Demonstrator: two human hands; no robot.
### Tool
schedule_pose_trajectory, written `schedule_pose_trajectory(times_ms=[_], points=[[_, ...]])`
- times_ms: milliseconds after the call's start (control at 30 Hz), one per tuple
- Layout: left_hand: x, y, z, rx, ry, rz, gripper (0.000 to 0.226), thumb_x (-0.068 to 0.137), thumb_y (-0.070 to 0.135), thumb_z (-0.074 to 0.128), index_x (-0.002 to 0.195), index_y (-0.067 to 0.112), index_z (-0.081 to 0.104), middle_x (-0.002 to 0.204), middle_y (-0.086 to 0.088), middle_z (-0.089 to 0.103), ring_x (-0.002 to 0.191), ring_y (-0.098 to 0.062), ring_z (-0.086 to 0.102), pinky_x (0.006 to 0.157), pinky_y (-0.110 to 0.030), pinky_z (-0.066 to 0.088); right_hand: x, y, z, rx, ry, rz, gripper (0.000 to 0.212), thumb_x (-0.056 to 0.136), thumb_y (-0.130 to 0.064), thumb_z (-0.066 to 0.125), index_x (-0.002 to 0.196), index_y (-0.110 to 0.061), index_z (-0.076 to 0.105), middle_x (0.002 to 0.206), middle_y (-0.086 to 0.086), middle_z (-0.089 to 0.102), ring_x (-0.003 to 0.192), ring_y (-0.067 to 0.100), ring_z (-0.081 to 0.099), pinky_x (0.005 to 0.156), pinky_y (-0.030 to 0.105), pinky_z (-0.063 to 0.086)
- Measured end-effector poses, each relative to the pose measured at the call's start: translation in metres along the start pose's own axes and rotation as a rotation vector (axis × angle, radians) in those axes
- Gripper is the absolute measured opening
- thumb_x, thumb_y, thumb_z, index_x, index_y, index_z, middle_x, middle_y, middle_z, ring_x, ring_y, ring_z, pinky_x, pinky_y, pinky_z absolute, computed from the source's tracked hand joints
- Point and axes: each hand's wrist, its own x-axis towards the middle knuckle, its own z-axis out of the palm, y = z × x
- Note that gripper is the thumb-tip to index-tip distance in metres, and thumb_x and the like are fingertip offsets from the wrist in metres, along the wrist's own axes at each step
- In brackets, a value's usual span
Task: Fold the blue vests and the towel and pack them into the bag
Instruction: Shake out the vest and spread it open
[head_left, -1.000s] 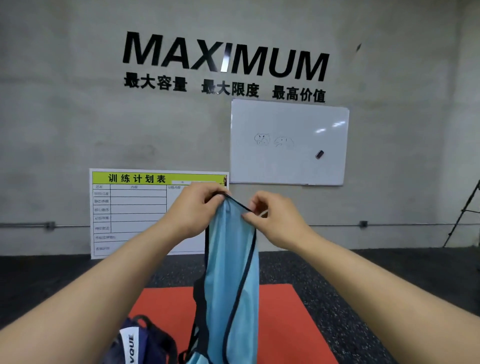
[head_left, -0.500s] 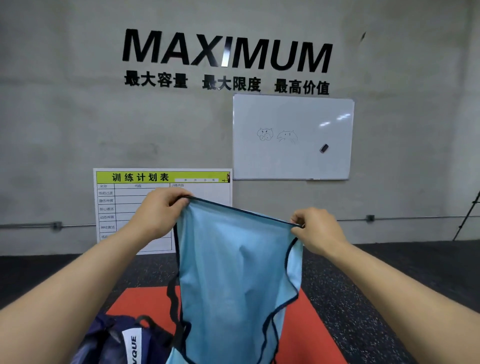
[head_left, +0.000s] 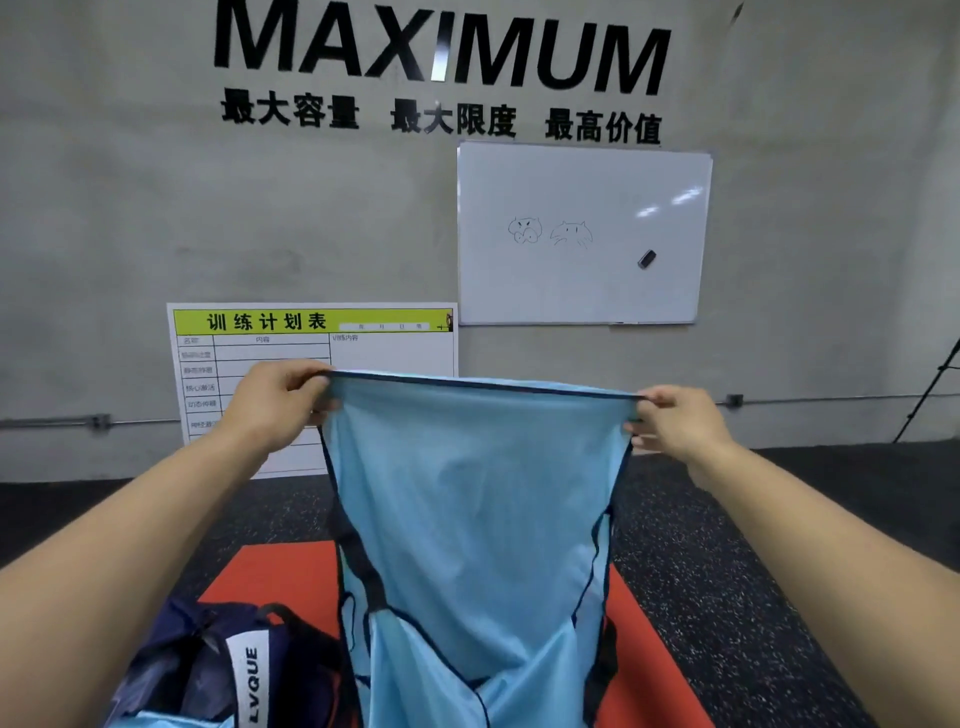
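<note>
Fingers (head_left: 311, 387) of both hands pinching blue vest's (head_left: 478, 509) taut top hem, corners well apart.

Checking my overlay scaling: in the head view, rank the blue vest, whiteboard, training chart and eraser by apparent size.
1. Blue vest, though nearness to the camera inflates it
2. Whiteboard
3. Training chart, partly hidden
4. Eraser

Grey concrete wall (head_left: 130, 208) with black lettering (head_left: 441, 47); whiteboard (head_left: 582, 234); schedule chart (head_left: 311, 338); dark speckled floor (head_left: 727, 571); red mat (head_left: 280, 571).
</note>
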Motion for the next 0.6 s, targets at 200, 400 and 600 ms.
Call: schedule_pose_trajectory(times_ms=[200, 400, 600], points=[[0.007, -0.01, -0.001, -0.069, -0.005, 0.081, 0.034, 0.104, 0.004, 0.05, 0.095, 0.029, 0.071, 0.103, -0.003, 0.073, 0.106, -0.029, 0.07, 0.101, -0.039, 0.053, 0.018, 0.001, 0.007, 0.094, 0.026, -0.157, 0.017, 0.102, -0.008, 0.057, 0.103, -0.013, 0.073, 0.106, 0.006, 0.075, 0.099, 0.02, 0.07, 0.093, 0.032, 0.058], [-0.029, -0.046, 0.004, 0.002, -0.131, 0.025, 0.027, 0.104, 0.003, 0.051, 0.101, 0.02, 0.072, 0.112, -0.013, 0.073, 0.11, -0.026, 0.069, 0.097, -0.032, 0.057, -0.004, 0.042, 0.009, -0.016, -0.03, -0.11, 0.015, 0.099, -0.012, 0.063, 0.101, -0.019, 0.076, 0.1, 0.001, 0.076, 0.096, 0.019, 0.071, 0.092, 0.035, 0.057], [-0.077, -0.118, 0.025, 0.099, -0.27, -0.047, 0.043, 0.102, 0.004, 0.055, 0.089, 0.038, 0.078, 0.091, 0.003, 0.077, 0.089, -0.018, 0.068, 0.093, -0.04, 0.056, -0.043, 0.12, 0.015, -0.198, -0.135, -0.041, 0.013, 0.096, -0.017, 0.066, 0.096, -0.024, 0.077, 0.082, -0.004, 0.073, 0.065, 0.007, 0.061, 0.061, 0.022, 0.045]])
